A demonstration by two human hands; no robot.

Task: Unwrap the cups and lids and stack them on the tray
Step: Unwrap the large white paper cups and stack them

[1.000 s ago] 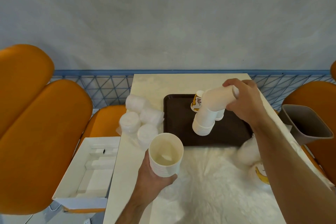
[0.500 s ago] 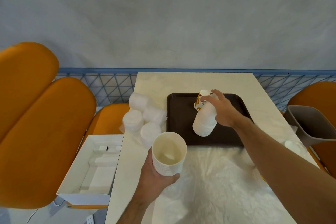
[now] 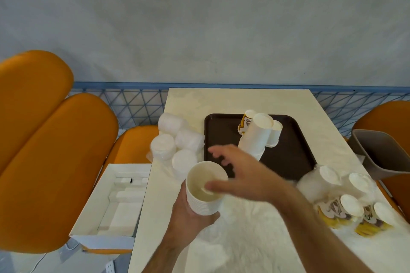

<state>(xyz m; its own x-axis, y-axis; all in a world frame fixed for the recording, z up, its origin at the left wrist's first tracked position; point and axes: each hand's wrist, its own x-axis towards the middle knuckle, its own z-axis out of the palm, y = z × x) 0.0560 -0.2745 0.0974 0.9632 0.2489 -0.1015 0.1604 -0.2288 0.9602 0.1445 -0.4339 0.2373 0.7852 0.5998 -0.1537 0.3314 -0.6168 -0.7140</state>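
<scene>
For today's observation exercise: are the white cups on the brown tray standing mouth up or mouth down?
Mouth down. The white cups on the brown tray show closed flat bases on top.

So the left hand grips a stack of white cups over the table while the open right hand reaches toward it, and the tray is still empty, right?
Not empty: the head view shows the tray already holding upside-down cups. The rest stands.

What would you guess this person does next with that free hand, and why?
Probably the right hand takes some cups from the nested stack that the left hand holds. Its fingers are spread just above the stack's rim, and stacks already stand upside down on the tray.
</scene>
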